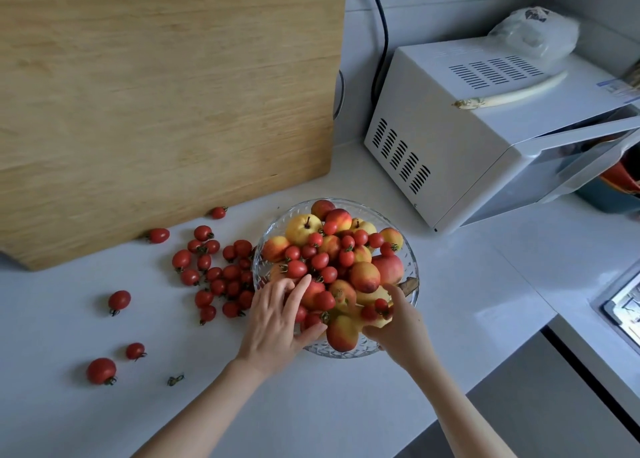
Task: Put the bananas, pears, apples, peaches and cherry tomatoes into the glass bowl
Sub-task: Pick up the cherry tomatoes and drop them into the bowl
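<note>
The glass bowl (412,260) stands on the white counter, heaped with peaches (364,276), yellow pears (302,228), apples (389,267) and cherry tomatoes (319,260). A brown banana stem (408,284) pokes out at its right rim. My left hand (277,322) lies over the near left rim, fingers spread on the fruit and holding nothing. My right hand (398,329) is at the near right rim, thumb up, cupped around two cherry tomatoes (381,307). Many loose cherry tomatoes (221,277) lie on the counter left of the bowl.
A large wooden cutting board (166,94) leans against the wall behind the loose tomatoes. A white microwave (485,139) stands at the back right with its door ajar, a black cable behind it. A loose tomato stem (175,379) lies near the front. The counter edge runs along the lower right.
</note>
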